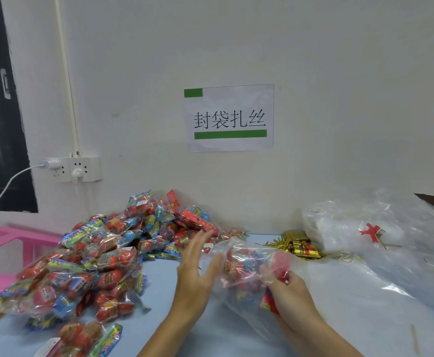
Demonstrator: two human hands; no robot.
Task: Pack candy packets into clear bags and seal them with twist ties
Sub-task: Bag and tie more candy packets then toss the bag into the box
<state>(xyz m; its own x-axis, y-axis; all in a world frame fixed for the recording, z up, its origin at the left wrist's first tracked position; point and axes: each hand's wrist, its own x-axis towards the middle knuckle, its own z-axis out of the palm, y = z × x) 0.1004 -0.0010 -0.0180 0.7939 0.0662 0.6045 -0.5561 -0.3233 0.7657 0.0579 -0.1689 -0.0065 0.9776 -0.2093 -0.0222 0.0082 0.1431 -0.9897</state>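
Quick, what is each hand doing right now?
Left hand: open, fingers straight, beside the clear bag, holding nothing.
Right hand: closed, gripping the clear bag of candy packets.

Left side is basically walled off by the candy packet heap (102, 253), which runs right up to the wall (236, 47). Open blue table (159, 279) runs between that heap and the clear bag (241, 274) (a narrow lane). Right side: gold twist ties (298, 244) and piled empty bags (381, 243) crowd it.
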